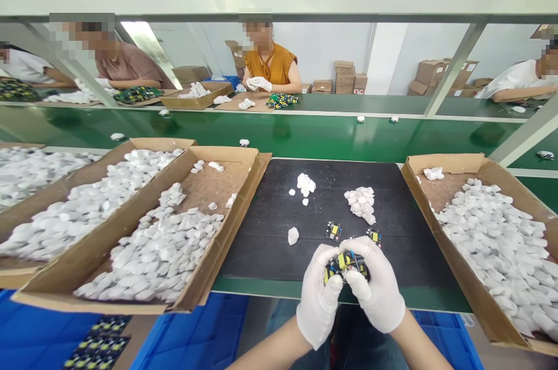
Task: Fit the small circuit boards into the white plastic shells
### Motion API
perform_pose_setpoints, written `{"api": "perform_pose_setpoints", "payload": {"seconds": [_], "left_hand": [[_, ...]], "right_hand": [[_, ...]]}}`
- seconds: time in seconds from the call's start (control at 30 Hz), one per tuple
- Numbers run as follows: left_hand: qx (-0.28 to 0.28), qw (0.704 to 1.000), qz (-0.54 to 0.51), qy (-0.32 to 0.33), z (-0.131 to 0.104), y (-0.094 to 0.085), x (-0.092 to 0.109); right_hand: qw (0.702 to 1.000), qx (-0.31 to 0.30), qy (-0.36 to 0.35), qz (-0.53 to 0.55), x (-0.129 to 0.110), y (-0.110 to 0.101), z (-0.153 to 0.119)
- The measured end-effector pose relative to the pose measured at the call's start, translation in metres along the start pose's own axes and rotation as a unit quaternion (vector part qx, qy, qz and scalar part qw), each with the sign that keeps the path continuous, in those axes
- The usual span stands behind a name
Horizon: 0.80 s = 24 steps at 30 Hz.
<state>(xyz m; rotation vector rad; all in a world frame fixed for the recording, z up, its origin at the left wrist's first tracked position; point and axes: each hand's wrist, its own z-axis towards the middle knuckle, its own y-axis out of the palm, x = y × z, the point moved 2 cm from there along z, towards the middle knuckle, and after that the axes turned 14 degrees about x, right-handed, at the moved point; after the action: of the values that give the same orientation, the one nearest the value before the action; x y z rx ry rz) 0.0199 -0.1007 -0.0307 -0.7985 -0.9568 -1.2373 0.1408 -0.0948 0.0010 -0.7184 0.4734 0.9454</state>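
Both of my hands wear white gloves and meet near the front edge of the black mat (270, 207). My left hand (319, 297) and my right hand (378, 287) are closed around small circuit boards (344, 262) with yellow and black parts. Just beyond my fingers lie a loose circuit board (333, 231) and another one (374, 236). A single white piece (293, 235) rests to the left of them. Farther back are a crumbly white heap (306, 184) and a pile of white pieces (361, 203).
Cardboard trays of white pieces stand at the left (220, 236) and right (440, 242). Behind the mat runs a green conveyor (314, 140) carrying small items. Several people sit across it, one in an orange top (272, 64). Blue bins (196, 329) are below.
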Motion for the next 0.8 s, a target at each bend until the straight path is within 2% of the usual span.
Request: {"api": "perform_pose_setpoints", "payload": {"seconds": [0.23, 0.3, 0.37, 0.47, 0.57, 0.7, 0.8], "left_hand": [[0.09, 0.995, -0.016, -0.043, 0.0, 0.013, 0.003], [0.129, 0.99, -0.01, -0.056, 0.004, 0.015, 0.005], [0.134, 0.99, 0.003, -0.041, 0.012, 0.014, 0.009], [0.063, 0.995, 0.073, 0.016, 0.031, 0.008, 0.012], [0.001, 0.974, 0.224, 0.04, 0.049, -0.004, 0.004], [-0.043, 0.928, 0.361, 0.077, 0.057, -0.016, -0.017], [-0.092, 0.9, 0.41, 0.118, 0.052, -0.017, -0.028]], "right_hand": [[0.995, 0.086, 0.05, 0.014, -0.003, 0.013, -0.006], [0.992, 0.1, 0.07, 0.023, -0.005, 0.016, -0.009], [0.989, 0.119, 0.089, 0.019, -0.007, 0.015, -0.01], [0.99, 0.097, 0.095, -0.045, -0.006, 0.005, -0.003], [0.982, 0.01, 0.082, -0.168, 0.002, -0.007, 0.008], [0.95, -0.067, 0.052, -0.3, 0.015, -0.01, 0.017], [0.905, -0.132, 0.009, -0.405, 0.024, -0.003, 0.018]]}}
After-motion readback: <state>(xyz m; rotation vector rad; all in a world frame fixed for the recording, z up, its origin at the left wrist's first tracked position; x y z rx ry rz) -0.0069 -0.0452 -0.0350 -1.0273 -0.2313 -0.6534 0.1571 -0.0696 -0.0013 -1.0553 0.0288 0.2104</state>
